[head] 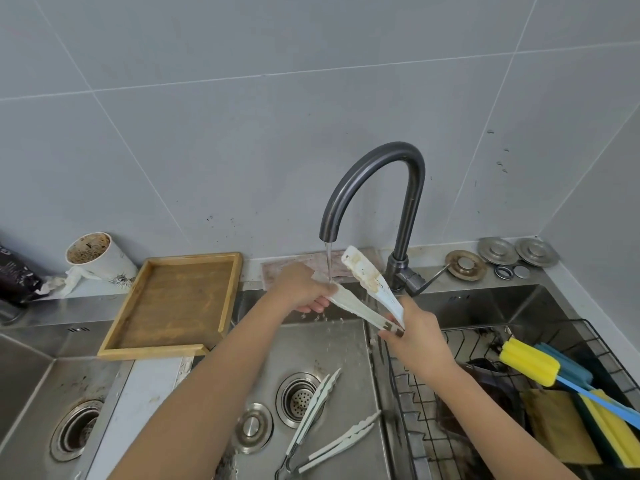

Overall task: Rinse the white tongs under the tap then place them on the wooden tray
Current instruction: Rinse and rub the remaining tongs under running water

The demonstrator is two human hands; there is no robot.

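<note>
A pair of stained white tongs is spread in a V under the dark curved tap, whose thin stream of water falls onto the left arm of the tongs. My right hand grips the hinge end. My left hand holds the tip of the left arm, right under the water. The other arm sticks up toward the tap base, smeared brown. An empty wooden tray rests on the sink's left ledge, beside my left forearm.
Two more white tongs lie in the steel sink near the drain and a loose plug. A wire rack on the right holds a yellow-blue brush and sponges. A dirty cup sits at the back left, metal lids at the back right.
</note>
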